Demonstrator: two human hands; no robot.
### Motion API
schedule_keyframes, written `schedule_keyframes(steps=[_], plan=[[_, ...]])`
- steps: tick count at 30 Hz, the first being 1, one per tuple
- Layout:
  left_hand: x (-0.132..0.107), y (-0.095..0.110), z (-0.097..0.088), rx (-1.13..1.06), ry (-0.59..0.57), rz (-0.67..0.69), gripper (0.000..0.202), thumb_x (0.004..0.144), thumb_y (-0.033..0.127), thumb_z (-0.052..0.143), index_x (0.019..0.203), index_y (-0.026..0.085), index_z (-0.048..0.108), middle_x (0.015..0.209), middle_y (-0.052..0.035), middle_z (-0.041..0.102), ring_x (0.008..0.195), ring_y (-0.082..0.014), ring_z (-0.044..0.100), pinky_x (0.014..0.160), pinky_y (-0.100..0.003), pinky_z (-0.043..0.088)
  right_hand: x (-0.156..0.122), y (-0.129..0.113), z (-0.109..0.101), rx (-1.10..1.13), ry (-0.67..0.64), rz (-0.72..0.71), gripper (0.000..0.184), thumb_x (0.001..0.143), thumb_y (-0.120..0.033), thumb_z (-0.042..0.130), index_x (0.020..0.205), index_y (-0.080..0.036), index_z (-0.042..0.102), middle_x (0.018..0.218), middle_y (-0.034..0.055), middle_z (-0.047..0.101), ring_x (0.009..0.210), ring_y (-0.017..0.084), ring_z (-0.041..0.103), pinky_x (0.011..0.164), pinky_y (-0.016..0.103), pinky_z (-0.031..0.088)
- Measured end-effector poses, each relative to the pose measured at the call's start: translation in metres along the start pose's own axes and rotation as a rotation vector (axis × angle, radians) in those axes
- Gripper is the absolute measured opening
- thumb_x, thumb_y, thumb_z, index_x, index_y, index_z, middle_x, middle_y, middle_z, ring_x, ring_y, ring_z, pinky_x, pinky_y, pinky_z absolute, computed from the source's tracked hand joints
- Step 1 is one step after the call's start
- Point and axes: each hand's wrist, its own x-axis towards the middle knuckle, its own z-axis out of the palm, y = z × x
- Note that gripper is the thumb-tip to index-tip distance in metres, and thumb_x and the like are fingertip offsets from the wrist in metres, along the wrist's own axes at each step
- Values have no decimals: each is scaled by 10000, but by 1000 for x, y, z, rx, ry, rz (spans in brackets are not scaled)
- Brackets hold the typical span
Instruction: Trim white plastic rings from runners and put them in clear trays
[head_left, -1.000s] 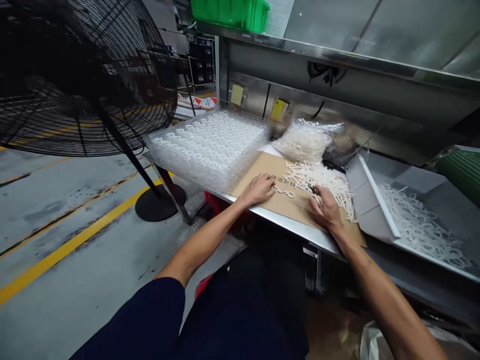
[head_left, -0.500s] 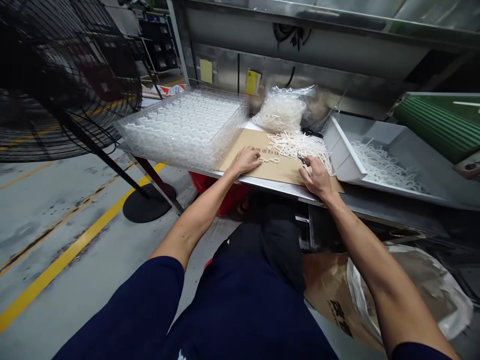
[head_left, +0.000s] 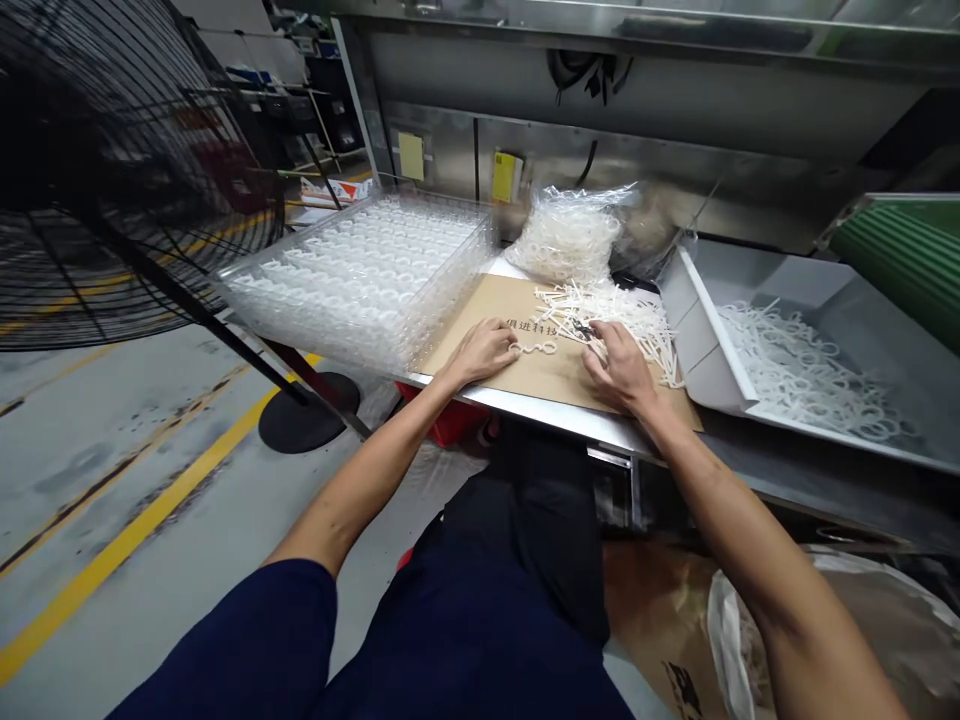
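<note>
My left hand [head_left: 484,350] rests on a brown cardboard sheet [head_left: 540,375], fingers curled on the end of a white plastic strip of linked rings [head_left: 538,348]. My right hand [head_left: 616,365] lies just right of it, closed on a small dark tool [head_left: 581,327] whose tip points at a pile of white plastic sticks [head_left: 619,312]. A clear bag of white parts [head_left: 570,235] sits behind the pile.
A stack of clear trays [head_left: 360,275] filled with white rings stands at the left. A grey bin [head_left: 810,370] with white ring strips is at the right. A large black floor fan [head_left: 112,170] stands left of the metal bench [head_left: 555,415]. Bags lie below.
The view has swung and dipped, then risen a little. My right hand slid left toward my left hand; the left hand stayed on the ring strip.
</note>
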Motion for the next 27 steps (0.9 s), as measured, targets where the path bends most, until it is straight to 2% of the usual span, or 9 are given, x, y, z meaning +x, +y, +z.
schedule_keyframes(steps=[4,8,13,16,19,23,27], plan=[[-2,4,-3,-37,21,-1,189,953,326,655,1062,196,739,1156,-102,703,1139,-261,631,1059,-400,481,30,-2,3,88,-14,-19,487,929,-314,577,1386,-146,591,1259,201,655,1139,362,633,1031,524,518],[-4,5,-5,-81,109,-72,206,968,317,658,1100,170,717,1040,-78,716,964,-212,668,914,-353,527,54,-12,3,198,-30,16,430,956,-341,572,1348,-167,608,1207,173,682,1085,345,642,997,530,518],[-10,16,-10,-146,270,-198,232,976,339,688,1116,157,719,970,-47,731,839,-163,668,802,-298,529,60,-30,-8,366,-95,122,334,1033,-375,501,1264,-176,636,1130,132,713,1031,297,670,956,468,532],[-15,32,-9,-242,384,-265,235,967,340,716,1126,169,738,942,-36,752,762,-135,664,722,-261,532,47,-36,-20,472,-201,196,334,1097,-384,409,1251,-198,638,1037,81,721,912,245,697,846,392,568],[-17,48,-4,-319,452,-287,215,964,324,731,1111,168,745,934,-36,760,740,-121,664,693,-241,539,30,-43,-32,689,-383,337,309,1093,-415,467,1234,-224,665,1029,59,712,906,232,696,838,371,570],[-17,55,2,-329,483,-267,200,966,283,739,1122,159,732,928,-36,755,769,-111,668,733,-230,556,20,-61,-42,818,-603,448,336,1087,-432,493,1279,-225,676,1046,71,727,907,234,704,811,360,567],[-18,54,2,-313,453,-175,236,945,246,768,1154,153,711,943,-37,747,795,-105,670,764,-218,562,25,-74,-43,766,-707,484,352,1080,-410,474,1254,-172,666,966,92,716,858,237,690,711,334,542]])
